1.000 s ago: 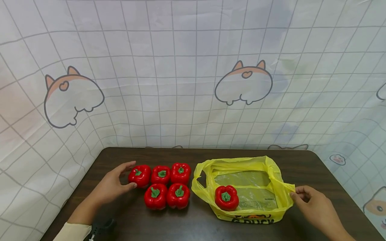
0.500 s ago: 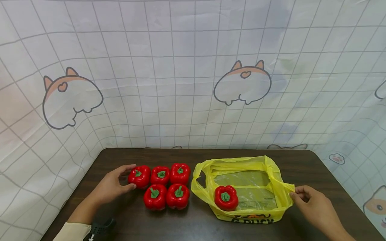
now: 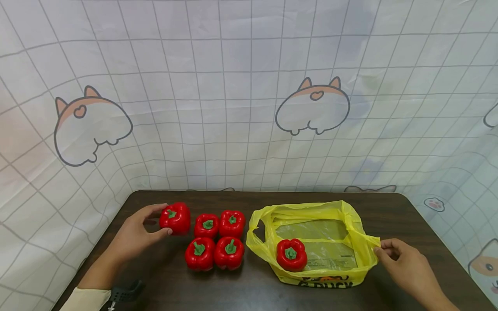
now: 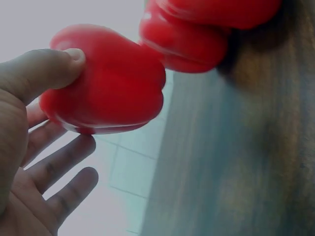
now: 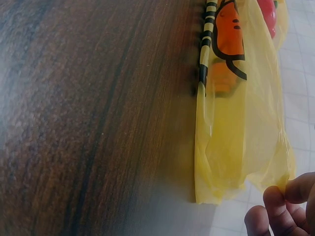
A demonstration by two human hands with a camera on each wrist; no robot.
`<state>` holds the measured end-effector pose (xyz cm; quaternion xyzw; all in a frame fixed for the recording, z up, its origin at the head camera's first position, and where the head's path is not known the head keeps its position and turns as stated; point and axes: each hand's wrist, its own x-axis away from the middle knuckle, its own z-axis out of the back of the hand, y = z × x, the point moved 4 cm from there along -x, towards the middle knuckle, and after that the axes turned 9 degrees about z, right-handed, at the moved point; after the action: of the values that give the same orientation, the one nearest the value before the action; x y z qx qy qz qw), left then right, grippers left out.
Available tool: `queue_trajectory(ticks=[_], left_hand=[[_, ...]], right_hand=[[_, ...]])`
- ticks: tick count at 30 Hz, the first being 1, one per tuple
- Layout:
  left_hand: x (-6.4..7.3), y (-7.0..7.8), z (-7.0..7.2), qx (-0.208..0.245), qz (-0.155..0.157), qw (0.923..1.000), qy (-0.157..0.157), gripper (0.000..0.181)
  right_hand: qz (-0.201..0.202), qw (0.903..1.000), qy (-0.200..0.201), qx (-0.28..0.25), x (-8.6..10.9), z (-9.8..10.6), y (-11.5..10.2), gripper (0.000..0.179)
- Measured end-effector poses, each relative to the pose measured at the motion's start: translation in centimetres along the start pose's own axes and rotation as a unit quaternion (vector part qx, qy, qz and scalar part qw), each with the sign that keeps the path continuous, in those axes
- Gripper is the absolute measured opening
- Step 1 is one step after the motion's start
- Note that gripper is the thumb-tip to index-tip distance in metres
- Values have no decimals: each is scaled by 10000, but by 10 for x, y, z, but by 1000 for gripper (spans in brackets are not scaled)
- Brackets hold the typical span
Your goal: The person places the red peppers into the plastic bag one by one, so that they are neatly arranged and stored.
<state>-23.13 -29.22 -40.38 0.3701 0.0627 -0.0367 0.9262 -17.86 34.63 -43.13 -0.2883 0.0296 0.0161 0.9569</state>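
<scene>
My left hand [image 3: 134, 233] pinches a red bell pepper [image 3: 176, 218] with a green stem between thumb and fingers. In the left wrist view that pepper [image 4: 108, 81] is raised off the table and tilted, its lobed underside showing. Several more red bell peppers [image 3: 199, 254] stand grouped to its right. A yellow plastic bag [image 3: 280, 270] lies with its mouth spread, and one red bell pepper [image 3: 292, 255] sits inside at its left. My right hand [image 3: 408, 265] pinches the bag's right edge between thumb and fingers, as the right wrist view also shows.
The dark wooden table [image 3: 249, 298] has a rounded far edge. Behind it hangs a white gridded cloth [image 3: 218, 108] with cartoon corgi prints. A black strap [image 3: 126, 291] sits at the left wrist.
My left hand has taken hold of the far-left pepper and lifted it up and slightly left, away from the group. The right hand and the bag have stayed in place.
</scene>
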Motion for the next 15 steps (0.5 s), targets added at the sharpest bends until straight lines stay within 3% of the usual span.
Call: queue_trajectory(ticks=[15], left_hand=[[0, 52, 4, -6, -898, 9957, 244, 65]], right_hand=[[-50, 10000, 42, 28, -1, 0, -1, 43]])
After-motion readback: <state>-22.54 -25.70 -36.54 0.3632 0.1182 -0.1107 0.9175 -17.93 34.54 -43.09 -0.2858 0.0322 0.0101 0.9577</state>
